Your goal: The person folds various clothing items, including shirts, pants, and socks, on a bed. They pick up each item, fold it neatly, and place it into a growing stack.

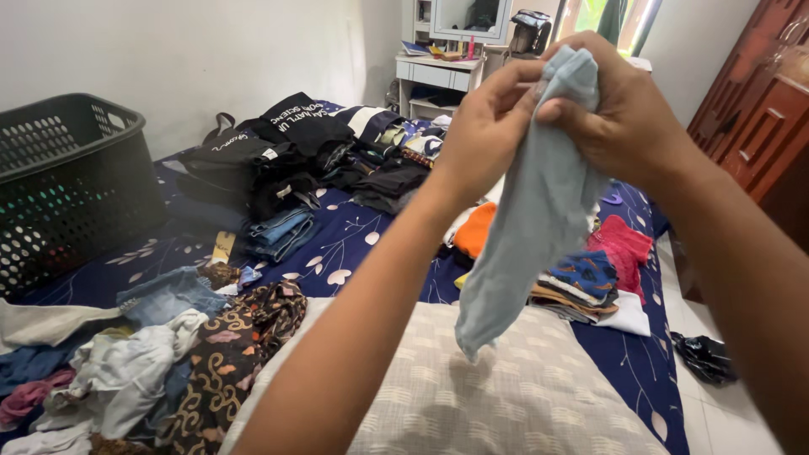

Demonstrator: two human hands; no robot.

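Both my hands are raised in front of me over a bed, gripping the top of a small pale blue garment (527,236) that hangs down limp. My left hand (484,135) pinches its upper left edge. My right hand (624,114) clasps the top from the right, with the cloth bunched under the fingers. Below the garment lies a beige checked pillow (522,396). Behind it, a folded stack of clothes (590,291) sits on the dark blue patterned bedsheet (345,244).
A black plastic laundry basket (72,181) stands at the left on the bed. Unfolded clothes (152,362) are heaped at lower left, dark clothes (295,152) piled at the back. A white dresser (438,72) and a brown wooden wardrobe (758,109) flank the far wall.
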